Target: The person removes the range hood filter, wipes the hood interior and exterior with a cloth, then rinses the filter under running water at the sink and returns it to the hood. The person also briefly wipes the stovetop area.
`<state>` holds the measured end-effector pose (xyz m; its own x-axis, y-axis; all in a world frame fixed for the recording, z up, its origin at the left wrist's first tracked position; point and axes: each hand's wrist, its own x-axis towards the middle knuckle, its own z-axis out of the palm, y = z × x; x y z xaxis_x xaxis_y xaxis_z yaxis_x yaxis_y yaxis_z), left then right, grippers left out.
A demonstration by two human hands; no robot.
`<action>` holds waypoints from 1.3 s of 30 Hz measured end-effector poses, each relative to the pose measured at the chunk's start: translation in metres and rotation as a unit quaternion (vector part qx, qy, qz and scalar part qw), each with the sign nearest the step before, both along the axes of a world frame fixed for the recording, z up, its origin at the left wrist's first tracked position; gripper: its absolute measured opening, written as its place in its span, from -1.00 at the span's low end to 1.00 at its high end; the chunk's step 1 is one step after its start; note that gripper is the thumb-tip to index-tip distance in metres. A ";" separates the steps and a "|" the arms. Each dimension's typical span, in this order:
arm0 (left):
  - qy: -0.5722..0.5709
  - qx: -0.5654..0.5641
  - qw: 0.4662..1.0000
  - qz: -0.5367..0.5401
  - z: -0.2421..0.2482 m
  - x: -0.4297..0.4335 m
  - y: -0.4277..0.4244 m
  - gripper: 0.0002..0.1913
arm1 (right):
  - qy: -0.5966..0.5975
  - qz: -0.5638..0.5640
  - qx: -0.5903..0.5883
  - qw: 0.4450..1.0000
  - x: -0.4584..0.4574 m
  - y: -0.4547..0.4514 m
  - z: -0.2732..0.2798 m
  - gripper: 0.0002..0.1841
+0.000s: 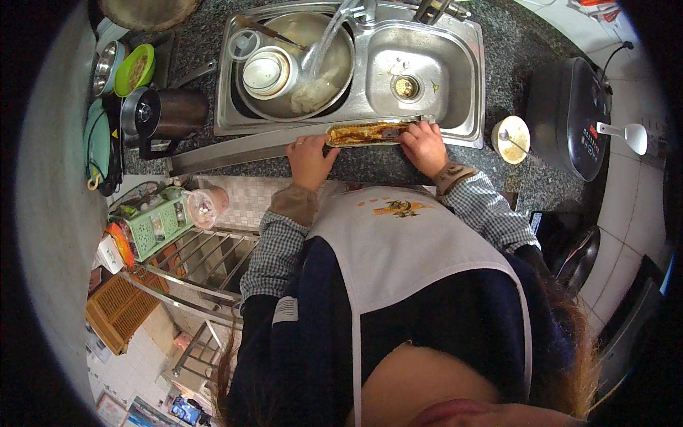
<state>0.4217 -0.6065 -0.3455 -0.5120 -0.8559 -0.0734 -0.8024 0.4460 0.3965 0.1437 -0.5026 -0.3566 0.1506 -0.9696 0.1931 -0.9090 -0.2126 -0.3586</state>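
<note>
My left hand [310, 160] grips the left end of a narrow, clear-edged tray [368, 134] coated inside with brown, greasy residue. My right hand [425, 148] has its fingers over the tray's right end. The tray lies level along the front rim of the double stainless steel sink [475, 96]. A long metal strip [235, 150] runs leftward from it along the counter edge; whether the two are joined I cannot tell. Behind my hands, water runs from the faucet [365, 12] into a large metal basin [333, 93] holding stacked white bowls [267, 74] and a pale cloth-like lump [316, 96].
A bowl with a spoon [510, 140] and a black rice cooker [568, 117] stand at right. On the left are a dark kettle [171, 115] and a green bowl [134, 69]. Food scraps lie around the right sink's drain [405, 87]. A metal rack [208, 261] is at lower left.
</note>
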 end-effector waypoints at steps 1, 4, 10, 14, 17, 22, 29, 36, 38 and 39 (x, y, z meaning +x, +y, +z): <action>-0.012 0.006 1.000 -0.010 0.001 0.001 -0.001 -0.58 | 0.002 0.007 -0.004 1.000 -0.001 0.000 -0.001 -0.81; -0.025 0.012 1.000 -0.014 0.011 0.000 0.000 -0.39 | -0.001 0.007 -0.002 1.000 -0.001 0.001 -0.004 -0.85; -0.085 -0.025 0.992 -0.095 0.013 -0.010 -0.015 -0.05 | -0.006 0.006 -0.005 1.000 -0.003 0.001 -0.012 -0.87; -0.134 0.017 0.981 -0.138 0.003 -0.016 -0.028 -0.09 | -0.030 0.025 -0.006 0.999 -0.006 0.000 -0.004 -0.80; -0.178 0.019 0.971 -0.159 0.011 -0.025 -0.033 -0.12 | -0.046 0.031 0.002 0.998 -0.011 -0.002 0.005 -0.70; -0.155 0.007 0.979 -0.133 0.011 -0.022 -0.027 -0.10 | -0.074 -0.090 -0.071 0.991 -0.050 -0.045 0.024 -0.67; -0.077 -0.015 0.991 -0.107 0.026 -0.028 -0.019 -0.10 | -0.477 -0.449 0.007 0.755 -0.199 -0.164 0.020 -0.39; -0.008 -0.081 0.997 0.002 0.008 0.009 -0.003 -0.32 | -0.607 -0.435 0.053 0.663 -0.170 -0.189 0.024 -0.37; 0.004 -0.101 0.994 0.037 0.009 0.014 -0.008 -0.43 | -0.617 -0.422 0.002 0.664 -0.148 -0.182 0.002 -0.41; 0.010 -0.103 0.994 0.044 0.009 0.018 -0.012 -0.43 | -0.621 -0.403 -0.017 0.672 -0.133 -0.176 -0.013 -0.49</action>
<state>0.4398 -0.6182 -0.3366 -0.4334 -0.8935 0.1177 -0.8352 0.4472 0.3200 0.0110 -0.6782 -0.3698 -0.7181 -0.6322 -0.2909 0.2613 0.1425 -0.9547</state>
